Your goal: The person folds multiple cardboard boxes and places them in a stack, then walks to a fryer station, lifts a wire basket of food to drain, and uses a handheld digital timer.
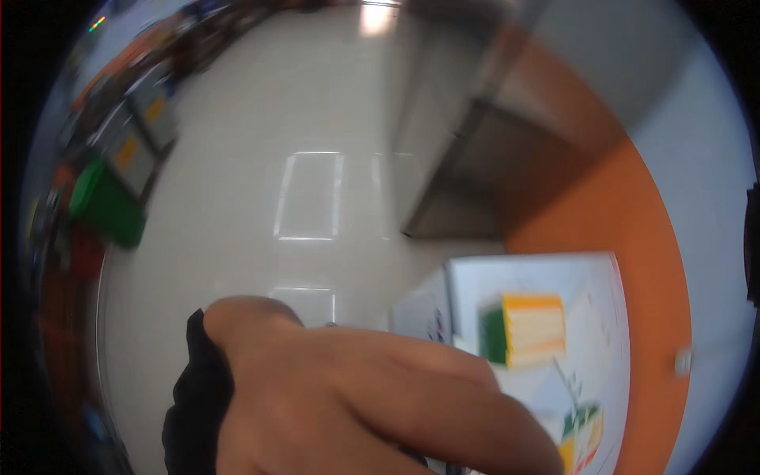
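A large, blurred hand, which by its place and the way its fingers run looks like my left hand (340, 388), fills the lower middle of the head view. Its back shows, and a black sleeve (198, 404) lies at its left. The fingers reach to the right, loosely bent, with some tips cut off by the lower edge. I see nothing held in them. Beyond the fingers is a white tabletop (538, 273), bearing a yellow and green box-like thing (534, 332) with a pale front. My right hand is out of view.
Another yellow, green and white item (584, 435) lies nearer on the white top. An orange wall band (653, 261) runs along the right. Ahead stands a dark grey panel-sided piece (491, 174). A green bin (107, 204) and grey bins (127, 150) line the left of the tiled floor (229, 198).
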